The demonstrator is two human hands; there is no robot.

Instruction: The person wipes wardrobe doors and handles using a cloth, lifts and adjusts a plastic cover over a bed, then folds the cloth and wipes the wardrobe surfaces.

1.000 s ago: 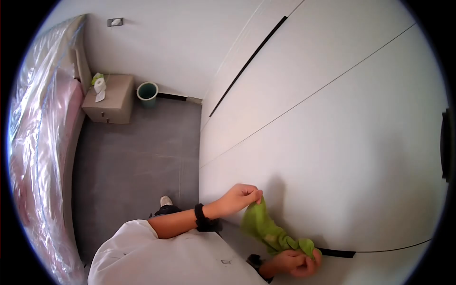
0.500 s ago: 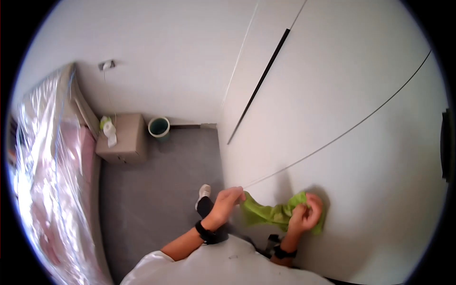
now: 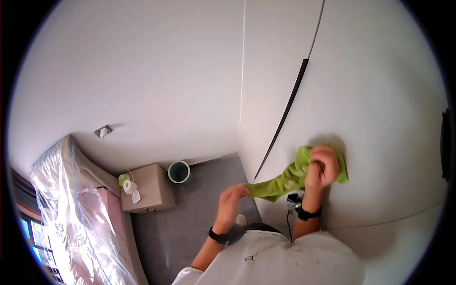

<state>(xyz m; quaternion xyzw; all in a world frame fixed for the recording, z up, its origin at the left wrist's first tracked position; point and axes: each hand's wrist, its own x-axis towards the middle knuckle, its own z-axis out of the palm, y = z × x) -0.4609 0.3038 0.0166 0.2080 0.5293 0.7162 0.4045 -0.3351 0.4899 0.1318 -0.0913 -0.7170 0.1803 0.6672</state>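
Green fabric cloth (image 3: 280,185): you held it stretched before the smooth white panel (image 3: 375,114), left hand (image 3: 230,204) pinching one end, right hand (image 3: 327,164) gripping the bunched other; work done or remaining couldn't be told.

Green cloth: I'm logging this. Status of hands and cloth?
Left hand pinching one end. Right hand holding bunched part. Green cloth strung between. No obstruction visible.

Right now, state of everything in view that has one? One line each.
Green cloth: drawn out, bunched at one end
Left fingers: pinching its narrow end
Right fingers: curled at its bunched end
Bin: upright, open-topped
Bed: largely plastic-wrapped
Drawers: look shut
Paper roll: partly unrolled
Wall socket: white plug in
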